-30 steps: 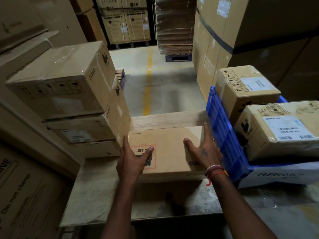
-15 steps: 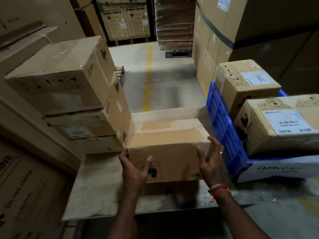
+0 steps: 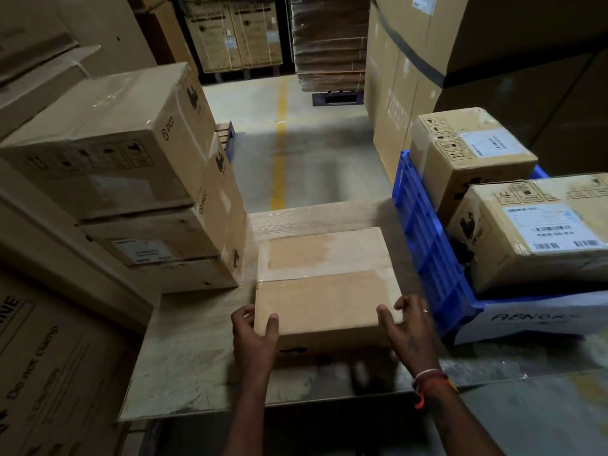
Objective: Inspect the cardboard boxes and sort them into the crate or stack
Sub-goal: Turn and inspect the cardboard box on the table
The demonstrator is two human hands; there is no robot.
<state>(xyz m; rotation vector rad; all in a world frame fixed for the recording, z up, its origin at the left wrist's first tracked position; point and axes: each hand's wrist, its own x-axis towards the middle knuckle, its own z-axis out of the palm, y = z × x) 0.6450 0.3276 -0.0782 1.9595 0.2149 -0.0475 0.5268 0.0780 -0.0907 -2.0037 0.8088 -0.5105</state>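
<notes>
Cardboard, plain brown and taped along its top seam, makes up the box (image 3: 324, 284) that lies flat on the bench (image 3: 184, 366), between the stack (image 3: 131, 179) on the left and the blue crate (image 3: 427, 258) on the right. The left hand (image 3: 255, 337) holds its near left corner, thumb on top and fingers curled round the side. The right hand (image 3: 406, 327) holds the near right corner the same way, so each grip is closed on the box rather than spread.

The hold is only at the two near corners, so the far end could sag or swing if the box is lifted from here. The crate wall is just beside the right hand, and knuckles could catch on it. The crate already carries two boxes (image 3: 513, 205) that rise above its rim, so another set on top might slide off. The stack's upper boxes overhang a little and a knock could shift them.

The box's long axis runs left to right across the bench, its taped face up, one long side facing the person.
</notes>
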